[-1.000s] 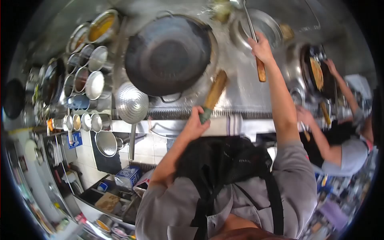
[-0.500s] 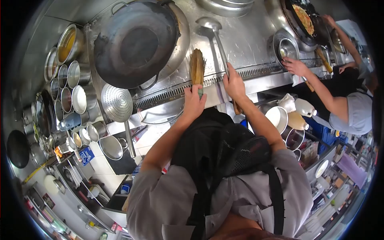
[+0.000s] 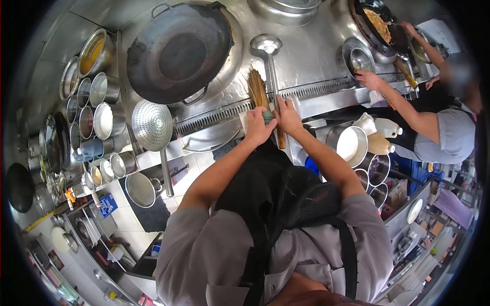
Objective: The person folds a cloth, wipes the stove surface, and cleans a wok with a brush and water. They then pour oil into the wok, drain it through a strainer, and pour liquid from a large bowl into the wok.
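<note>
Left hand: grip curled round the green base of a wok brush. Right hand: grip curled round a ladle. Both utensils point forward, right of the wok.

From afar I count: one brush in left hand, one ladle in right hand, one large wok beyond left hand, one skimmer left of both, two jugs right of both.
</note>
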Available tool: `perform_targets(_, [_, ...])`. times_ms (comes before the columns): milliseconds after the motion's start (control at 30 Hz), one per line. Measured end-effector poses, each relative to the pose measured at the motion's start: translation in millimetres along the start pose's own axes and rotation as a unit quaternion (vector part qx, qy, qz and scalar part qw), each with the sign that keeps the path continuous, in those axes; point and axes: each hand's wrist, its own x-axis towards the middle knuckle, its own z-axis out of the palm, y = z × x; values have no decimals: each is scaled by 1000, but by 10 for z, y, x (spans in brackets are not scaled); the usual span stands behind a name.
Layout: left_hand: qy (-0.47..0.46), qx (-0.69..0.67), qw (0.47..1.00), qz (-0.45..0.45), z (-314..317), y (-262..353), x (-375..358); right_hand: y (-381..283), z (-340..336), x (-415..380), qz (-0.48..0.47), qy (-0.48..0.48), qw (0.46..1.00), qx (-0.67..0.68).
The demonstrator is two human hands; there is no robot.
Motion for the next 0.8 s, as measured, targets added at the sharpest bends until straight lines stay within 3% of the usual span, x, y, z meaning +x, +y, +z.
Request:
perform_targets(100, [-4,-1,1000,6,-32,-64,-18,-36,10,27,-12,6,1000,-14])
perform_targets(300, [-36,-31,999,-20,-217,-110,-7,-143,-84,147,92,-85,992,-25])
perform_targets(433, [-13,-58,998,-13,-351,-189,-9,80,-31,118,10,31,999,35])
perform_targets(500, [-5,-55,998,3,-473,-166,5,144,-116,201,167,-2,980,111])
perform_targets(533, [-8,-69,997,-26,-574,-107,4,165,-177,230,197,28,972,128])
perform_targets(700, [10,-131,990,-54,-889,147,197,65,-777,383,161,129,957,204])
perform_targets(800, [12,-118,993,-24,-894,241,545,72,-1250,911,215,97,937,259])
